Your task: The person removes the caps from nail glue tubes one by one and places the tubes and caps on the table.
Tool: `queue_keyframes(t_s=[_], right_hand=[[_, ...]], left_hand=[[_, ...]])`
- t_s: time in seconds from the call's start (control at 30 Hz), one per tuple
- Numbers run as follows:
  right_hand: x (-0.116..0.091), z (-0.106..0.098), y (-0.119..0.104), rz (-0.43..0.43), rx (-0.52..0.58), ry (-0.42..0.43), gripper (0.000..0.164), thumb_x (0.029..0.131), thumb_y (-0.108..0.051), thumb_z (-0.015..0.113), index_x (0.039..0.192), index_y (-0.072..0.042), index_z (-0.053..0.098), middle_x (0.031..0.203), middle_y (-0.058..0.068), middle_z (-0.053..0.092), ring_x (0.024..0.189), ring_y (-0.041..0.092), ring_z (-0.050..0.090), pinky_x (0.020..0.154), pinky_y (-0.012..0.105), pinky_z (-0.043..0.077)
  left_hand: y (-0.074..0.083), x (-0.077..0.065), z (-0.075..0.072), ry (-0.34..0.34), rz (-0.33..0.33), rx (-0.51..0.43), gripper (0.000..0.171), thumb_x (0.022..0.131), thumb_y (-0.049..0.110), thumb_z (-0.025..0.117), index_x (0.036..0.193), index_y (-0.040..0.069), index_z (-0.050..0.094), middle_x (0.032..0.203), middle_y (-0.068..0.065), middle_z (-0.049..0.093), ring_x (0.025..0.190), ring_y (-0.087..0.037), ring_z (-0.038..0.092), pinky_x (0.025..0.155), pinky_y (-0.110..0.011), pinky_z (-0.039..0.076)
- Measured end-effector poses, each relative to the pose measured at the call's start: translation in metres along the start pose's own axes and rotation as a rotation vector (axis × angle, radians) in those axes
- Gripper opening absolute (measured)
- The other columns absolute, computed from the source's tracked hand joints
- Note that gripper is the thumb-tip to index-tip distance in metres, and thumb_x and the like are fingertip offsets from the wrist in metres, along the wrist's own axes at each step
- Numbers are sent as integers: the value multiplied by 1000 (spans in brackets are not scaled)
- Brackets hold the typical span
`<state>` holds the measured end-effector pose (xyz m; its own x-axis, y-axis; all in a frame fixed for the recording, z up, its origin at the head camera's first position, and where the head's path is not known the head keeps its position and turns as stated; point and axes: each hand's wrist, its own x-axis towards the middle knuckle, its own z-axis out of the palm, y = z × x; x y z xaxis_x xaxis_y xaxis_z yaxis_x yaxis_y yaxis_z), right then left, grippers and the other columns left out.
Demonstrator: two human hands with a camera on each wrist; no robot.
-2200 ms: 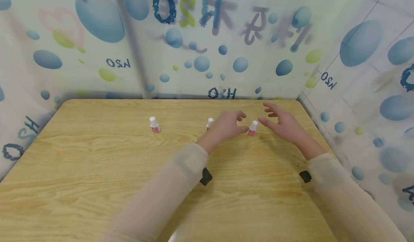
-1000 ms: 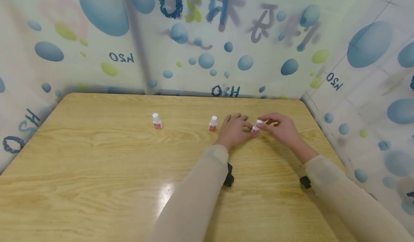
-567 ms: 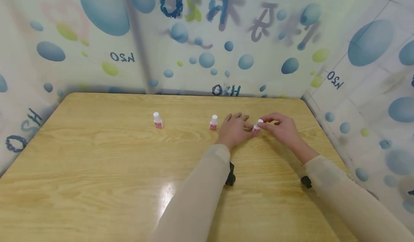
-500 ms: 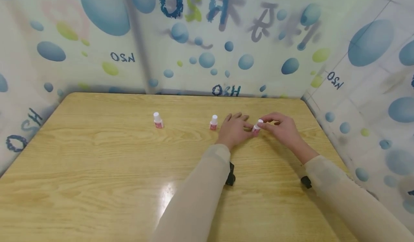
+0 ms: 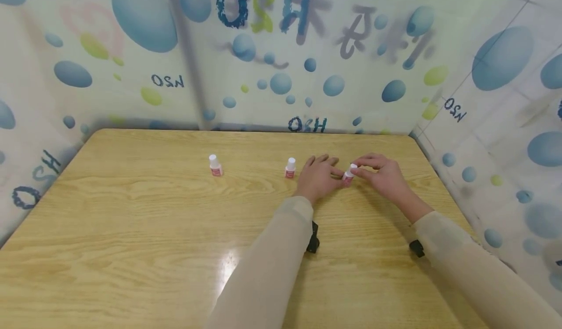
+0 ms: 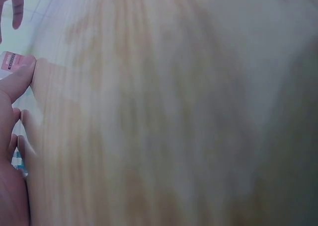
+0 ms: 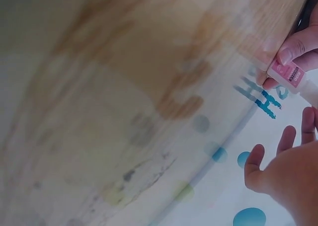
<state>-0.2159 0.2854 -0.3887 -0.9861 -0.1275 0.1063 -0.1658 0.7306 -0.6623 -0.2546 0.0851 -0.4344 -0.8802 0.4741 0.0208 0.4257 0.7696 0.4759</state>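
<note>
Three small bottles with white caps and pink-and-white labels are on the table. My left hand (image 5: 317, 178) lies low at the rightmost bottle (image 5: 348, 176) and pinches its lower part between thumb and index finger. The other left fingers spread out on the wood. From the right, my right hand (image 5: 381, 176) pinches the white cap with thumb and fingertips. That bottle leans slightly. In the right wrist view, the left thumb presses the label of the bottle (image 7: 288, 76); the right fingers partly hide the cap. The middle bottle (image 5: 290, 168) and left bottle (image 5: 215, 166) stand upright, untouched.
The wooden table (image 5: 131, 212) ends at a back edge against a printed curtain (image 5: 263, 51) with blue and green dots. Another printed wall (image 5: 505, 124) runs along the right side. Black wrist cameras sit under both sleeves.
Since the earliest frame, both hands have closed in on the rightmost bottle: the left took its lower part, the right its cap. Over the last second the hands have barely moved.
</note>
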Motion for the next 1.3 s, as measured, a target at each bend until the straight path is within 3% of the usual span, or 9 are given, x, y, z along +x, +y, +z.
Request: queue_keyframes(t_s=[0.43,0.63,0.83,1.03,1.3], right_hand=[[-2,1,1,-67,-12,-16,31,105,-23,70,129,-4,76,135,17,70,132,40,60,109,68,50],[-3,3,0,-8,28,-12,38,105,-34,71,130,-6,73,134,16,70,130,36,60,113,65,45],[-5,3,-1,40,38,16,39,101,-42,74,120,-8,72,124,16,73,122,33,62,113,61,44],[-3,2,1,-11,19,12,30,103,-33,73,118,-7,76,128,15,73,128,36,62,115,65,43],[-1,3,4,-85,0,-37,29,108,-21,65,130,-4,73,138,16,67,136,40,57,111,68,43]], left_hand=[[-2,1,1,1,6,-8,42,98,60,68,133,39,75,167,8,48,164,-19,30,138,-47,14],[-3,0,1,5,-8,-7,41,98,61,69,132,40,75,167,9,49,164,-18,30,138,-46,13],[-2,-2,-2,9,16,9,40,98,62,68,132,41,75,167,8,49,164,-20,31,138,-47,15],[0,-1,-3,3,11,1,40,98,62,69,131,41,76,167,9,49,164,-19,30,138,-46,14],[-1,-1,-2,-15,5,28,44,98,64,66,135,42,73,168,10,47,165,-18,28,138,-46,13]])
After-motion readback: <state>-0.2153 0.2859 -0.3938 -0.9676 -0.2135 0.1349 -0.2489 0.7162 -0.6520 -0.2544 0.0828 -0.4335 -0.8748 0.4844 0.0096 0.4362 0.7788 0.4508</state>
